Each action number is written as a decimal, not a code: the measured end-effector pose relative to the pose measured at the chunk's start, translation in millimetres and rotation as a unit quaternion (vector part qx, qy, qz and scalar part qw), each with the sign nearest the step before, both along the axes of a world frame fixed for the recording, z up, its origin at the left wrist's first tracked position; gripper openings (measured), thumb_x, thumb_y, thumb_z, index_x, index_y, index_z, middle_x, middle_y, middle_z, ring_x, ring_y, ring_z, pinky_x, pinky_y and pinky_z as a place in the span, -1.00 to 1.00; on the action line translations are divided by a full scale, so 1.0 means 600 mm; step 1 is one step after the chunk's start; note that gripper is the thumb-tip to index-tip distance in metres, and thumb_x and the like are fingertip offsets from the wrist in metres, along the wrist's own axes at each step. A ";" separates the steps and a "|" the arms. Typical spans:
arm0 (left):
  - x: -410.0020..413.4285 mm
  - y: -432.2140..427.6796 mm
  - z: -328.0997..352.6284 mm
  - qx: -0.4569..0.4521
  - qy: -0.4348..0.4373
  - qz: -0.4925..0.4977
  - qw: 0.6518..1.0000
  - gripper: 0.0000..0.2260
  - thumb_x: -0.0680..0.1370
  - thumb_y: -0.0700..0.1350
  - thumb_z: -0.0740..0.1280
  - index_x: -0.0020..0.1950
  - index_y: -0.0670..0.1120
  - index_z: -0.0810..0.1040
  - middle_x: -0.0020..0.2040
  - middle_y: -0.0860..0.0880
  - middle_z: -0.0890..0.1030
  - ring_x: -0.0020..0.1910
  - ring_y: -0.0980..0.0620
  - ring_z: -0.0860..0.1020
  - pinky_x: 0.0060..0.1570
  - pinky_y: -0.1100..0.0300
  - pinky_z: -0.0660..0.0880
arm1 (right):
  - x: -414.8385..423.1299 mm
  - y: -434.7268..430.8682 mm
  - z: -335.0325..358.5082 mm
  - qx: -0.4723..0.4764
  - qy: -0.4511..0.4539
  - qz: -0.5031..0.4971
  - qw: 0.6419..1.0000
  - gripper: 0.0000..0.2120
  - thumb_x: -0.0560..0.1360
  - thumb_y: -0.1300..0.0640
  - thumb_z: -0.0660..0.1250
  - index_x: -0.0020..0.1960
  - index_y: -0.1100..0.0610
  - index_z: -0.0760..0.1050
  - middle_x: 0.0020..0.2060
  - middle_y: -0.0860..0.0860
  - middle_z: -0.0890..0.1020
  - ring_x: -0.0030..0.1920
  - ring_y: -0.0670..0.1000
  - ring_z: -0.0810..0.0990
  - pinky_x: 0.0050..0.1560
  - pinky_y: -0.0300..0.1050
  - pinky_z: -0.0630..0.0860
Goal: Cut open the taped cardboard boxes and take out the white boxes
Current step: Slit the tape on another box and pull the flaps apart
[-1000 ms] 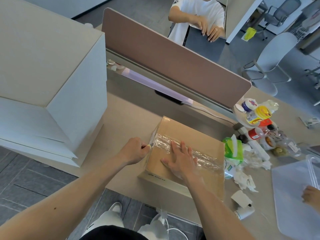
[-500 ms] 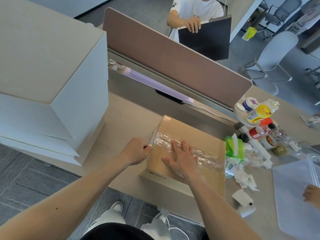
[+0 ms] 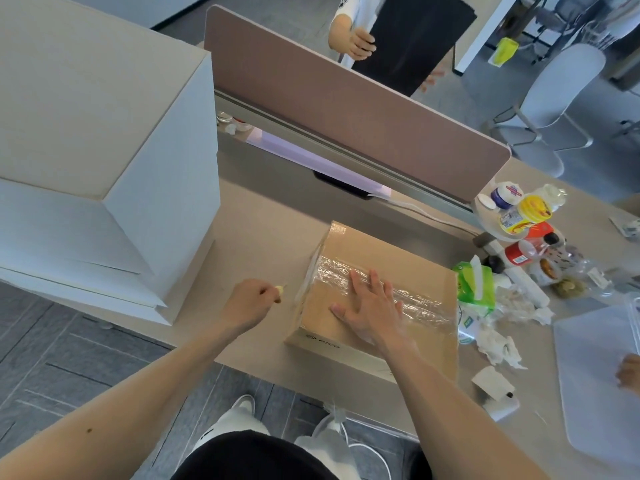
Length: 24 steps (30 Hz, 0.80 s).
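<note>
A brown cardboard box point(image 3: 408, 261) lies flat on the beige desk, with a wide band of clear tape point(image 3: 419, 303) across its top and down its left side. My right hand point(image 3: 367, 306) rests flat on the taped lid, fingers spread. My left hand point(image 3: 247, 301) is curled round a small cutter point(image 3: 280, 289), whose yellowish tip pokes out towards the box. The cutter is a short way left of the box's left side, apart from it. No white box shows inside; the lid is closed.
A stack of large white boxes point(image 3: 86, 174) fills the desk's left. Bottles point(image 3: 523, 216), a green tissue pack point(image 3: 476, 282), crumpled tissues point(image 3: 498, 344) and a clear plastic lid point(image 3: 595, 372) crowd the right. A brown divider panel point(image 3: 346, 116) stands behind. Another person's hand point(image 3: 628, 370) shows at the far right.
My left hand with the cutter has pulled away leftwards from the box's taped left edge. My right hand stays flat on the lid. The person behind the divider raised a dark panel.
</note>
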State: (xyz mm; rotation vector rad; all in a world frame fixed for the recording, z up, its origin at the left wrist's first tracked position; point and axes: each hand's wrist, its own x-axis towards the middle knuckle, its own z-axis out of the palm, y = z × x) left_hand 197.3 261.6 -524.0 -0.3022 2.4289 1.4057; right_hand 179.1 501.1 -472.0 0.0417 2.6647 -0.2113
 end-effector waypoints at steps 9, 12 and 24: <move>0.049 -0.063 -0.114 -0.036 -0.190 -0.067 0.979 -0.76 0.55 -0.21 0.42 -0.31 -0.14 0.50 -0.41 -0.03 0.56 -0.34 0.01 0.61 -0.31 0.22 0.54 | 0.002 0.004 -0.006 -0.012 0.006 -0.002 1.000 -0.18 0.47 -0.41 0.20 0.58 -0.22 -0.11 0.60 -0.03 -0.14 0.58 0.20 -0.16 0.48 0.36 -0.06; 0.055 -0.068 -0.132 -0.083 -0.195 -0.068 0.975 -0.81 0.50 -0.15 0.50 -0.25 -0.21 0.62 -0.31 -0.07 0.67 -0.35 0.07 0.65 -0.25 0.21 0.58 | 0.004 0.005 -0.007 -0.009 0.011 0.000 1.000 -0.17 0.46 -0.42 0.19 0.58 -0.22 -0.11 0.60 -0.03 -0.14 0.58 0.21 -0.15 0.49 0.36 -0.06; 0.020 -0.043 -0.089 -0.211 -0.085 -0.025 0.974 -0.81 0.39 0.05 0.47 -0.15 -0.01 0.54 -0.18 0.02 0.58 -0.16 -0.01 0.55 -0.24 0.15 0.41 | 0.007 0.004 0.003 -0.003 0.009 0.006 1.000 -0.18 0.48 -0.41 0.19 0.58 -0.20 -0.11 0.60 -0.02 -0.13 0.58 0.18 -0.15 0.51 0.33 -0.04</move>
